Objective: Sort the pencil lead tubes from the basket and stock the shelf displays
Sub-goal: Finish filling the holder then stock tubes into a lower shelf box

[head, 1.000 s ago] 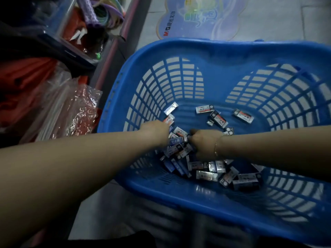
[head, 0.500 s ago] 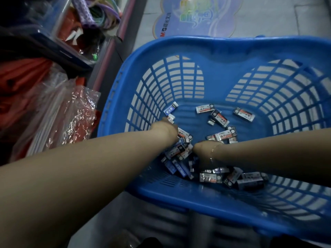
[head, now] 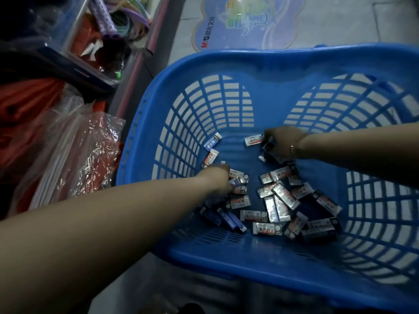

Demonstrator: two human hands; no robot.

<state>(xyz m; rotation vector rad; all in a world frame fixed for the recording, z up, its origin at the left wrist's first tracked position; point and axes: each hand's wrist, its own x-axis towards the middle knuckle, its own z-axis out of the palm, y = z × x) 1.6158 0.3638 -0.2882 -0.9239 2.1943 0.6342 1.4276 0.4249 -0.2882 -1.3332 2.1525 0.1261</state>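
A blue slatted plastic basket (head: 267, 64) fills the view, with several small flat pencil lead tubes (head: 281, 200) scattered on its floor, red-labelled and blue-labelled. My left hand (head: 218, 177) reaches into the left part of the pile, fingers curled down round a few tubes beneath it. My right hand (head: 280, 141), a thin bracelet at the wrist, is at the far side of the basket floor, fingers curled round dark tubes beside a white red-labelled tube (head: 254, 140). A blue-labelled tube (head: 212, 141) lies alone by the left wall.
A shelf edge (head: 136, 64) runs along the left with crinkled plastic bags (head: 86, 150), red packets and coloured hoops (head: 127, 21). A cloud-shaped floor sticker (head: 247, 21) lies on the tiled floor beyond the basket.
My right hand has moved away from the middle of the pile to the far side of the basket floor. My left hand stays at the left of the pile.
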